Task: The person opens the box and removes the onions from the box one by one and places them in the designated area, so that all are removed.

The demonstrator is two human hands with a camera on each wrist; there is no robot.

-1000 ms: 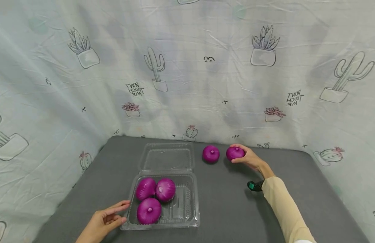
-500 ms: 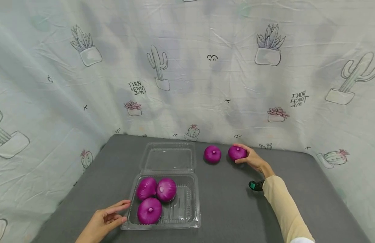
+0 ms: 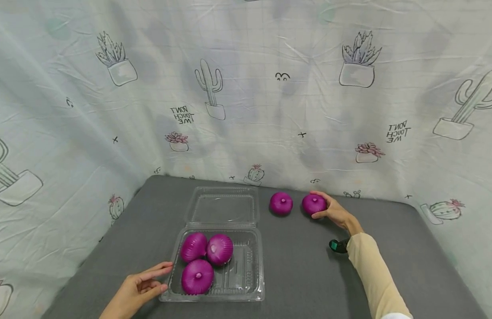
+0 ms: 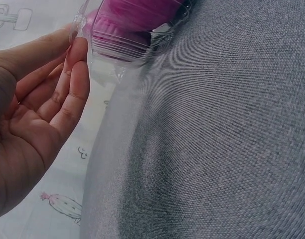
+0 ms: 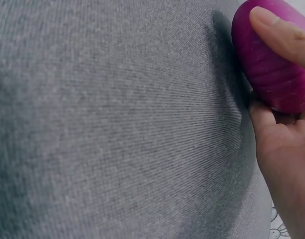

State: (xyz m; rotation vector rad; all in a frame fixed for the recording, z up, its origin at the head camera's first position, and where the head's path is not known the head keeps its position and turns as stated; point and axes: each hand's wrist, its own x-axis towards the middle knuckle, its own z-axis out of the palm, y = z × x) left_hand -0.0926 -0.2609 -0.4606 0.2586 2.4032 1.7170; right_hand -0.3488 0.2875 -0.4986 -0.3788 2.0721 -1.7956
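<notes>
In the head view, my right hand (image 3: 336, 213) grips a purple onion (image 3: 313, 204) at the back of the table, thumb on the near side and fingers round the far side. The right wrist view shows this onion (image 5: 272, 55) close up, between thumb and fingers. Another purple onion (image 3: 281, 204) sits just left of it. My left hand (image 3: 136, 288) is at the left edge of an open clear plastic clamshell box (image 3: 246, 296), fingertips touching its rim, thumb and forefinger apart. Inside the box's left side lie three purple onions (image 3: 197, 277).
The box's clear lid (image 3: 223, 207) lies folded back behind it. Grey cloth covers the table (image 3: 297, 274). A patterned curtain (image 3: 246, 110) hangs along the back and sides. A black device with a green patch (image 3: 338, 246) sits at my right wrist.
The head view has shifted slightly, so everything sits a little further right. Both hands keep their places, the right one still holding the onion.
</notes>
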